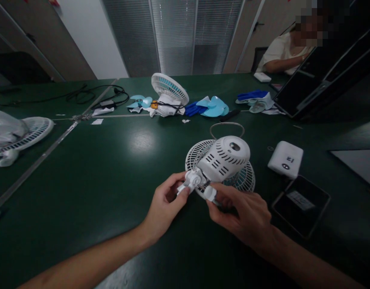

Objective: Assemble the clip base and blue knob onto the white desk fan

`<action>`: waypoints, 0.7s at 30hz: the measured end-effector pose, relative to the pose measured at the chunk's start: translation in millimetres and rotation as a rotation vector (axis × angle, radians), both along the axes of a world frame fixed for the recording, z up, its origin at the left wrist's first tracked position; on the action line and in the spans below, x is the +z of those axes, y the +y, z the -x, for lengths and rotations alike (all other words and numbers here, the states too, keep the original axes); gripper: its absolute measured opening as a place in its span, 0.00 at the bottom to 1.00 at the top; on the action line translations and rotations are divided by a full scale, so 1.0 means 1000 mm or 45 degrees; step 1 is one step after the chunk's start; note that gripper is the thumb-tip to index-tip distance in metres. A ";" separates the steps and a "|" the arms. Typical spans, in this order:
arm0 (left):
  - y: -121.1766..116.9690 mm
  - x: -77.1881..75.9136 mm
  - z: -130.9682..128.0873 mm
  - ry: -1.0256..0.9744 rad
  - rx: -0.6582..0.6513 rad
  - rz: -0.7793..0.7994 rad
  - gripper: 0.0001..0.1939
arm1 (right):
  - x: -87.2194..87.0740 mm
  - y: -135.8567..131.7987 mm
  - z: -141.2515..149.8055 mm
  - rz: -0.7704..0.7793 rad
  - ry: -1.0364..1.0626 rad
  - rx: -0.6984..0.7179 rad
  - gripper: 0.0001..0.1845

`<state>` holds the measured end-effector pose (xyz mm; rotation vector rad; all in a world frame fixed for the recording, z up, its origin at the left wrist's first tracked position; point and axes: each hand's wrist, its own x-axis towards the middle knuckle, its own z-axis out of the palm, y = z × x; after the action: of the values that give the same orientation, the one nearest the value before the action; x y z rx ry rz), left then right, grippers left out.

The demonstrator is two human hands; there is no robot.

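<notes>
While the left fingers (181, 200) pinch the fan joint (193, 179), the right fingers (219, 215) grip a white piece (210, 193), partly hidden.

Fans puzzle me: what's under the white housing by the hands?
Under the housing is a round grille, something blue showing through at right. The housing covers the grille's middle, which cannot be seen.

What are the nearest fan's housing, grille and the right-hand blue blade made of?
Housing: likely matte white plastic, given its slotted, moulded form. Grille: probably satin plastic, given thick ribbing. Blue blade: seemingly smooth plastic, given its thin, curved lobes.
</notes>
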<state>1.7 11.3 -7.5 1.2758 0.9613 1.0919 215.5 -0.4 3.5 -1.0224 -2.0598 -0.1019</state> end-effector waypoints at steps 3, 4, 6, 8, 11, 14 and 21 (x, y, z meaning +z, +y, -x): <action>0.000 0.000 0.000 -0.016 -0.018 0.059 0.16 | 0.000 0.000 0.000 -0.009 0.014 0.000 0.11; 0.000 0.000 0.000 -0.010 -0.020 0.066 0.16 | 0.000 0.000 0.000 0.007 -0.003 -0.001 0.11; 0.000 -0.001 -0.001 0.015 -0.007 0.050 0.16 | -0.002 0.001 -0.001 0.053 -0.043 -0.012 0.12; 0.000 0.000 -0.001 0.032 0.024 0.008 0.15 | -0.004 0.003 -0.001 0.064 -0.066 -0.035 0.13; 0.000 0.002 -0.001 0.041 0.051 -0.061 0.13 | -0.005 0.004 0.000 0.032 -0.084 -0.076 0.12; 0.000 0.001 -0.001 0.051 0.039 -0.083 0.13 | -0.003 0.003 0.000 0.001 -0.149 -0.051 0.14; -0.006 0.002 -0.002 0.141 -0.028 -0.201 0.13 | -0.001 0.000 0.002 -0.031 -0.209 -0.082 0.11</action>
<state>4.1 5.5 -5.7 1.4852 0.9557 1.1070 213.6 -0.7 2.2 -1.0970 -2.1670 -0.2509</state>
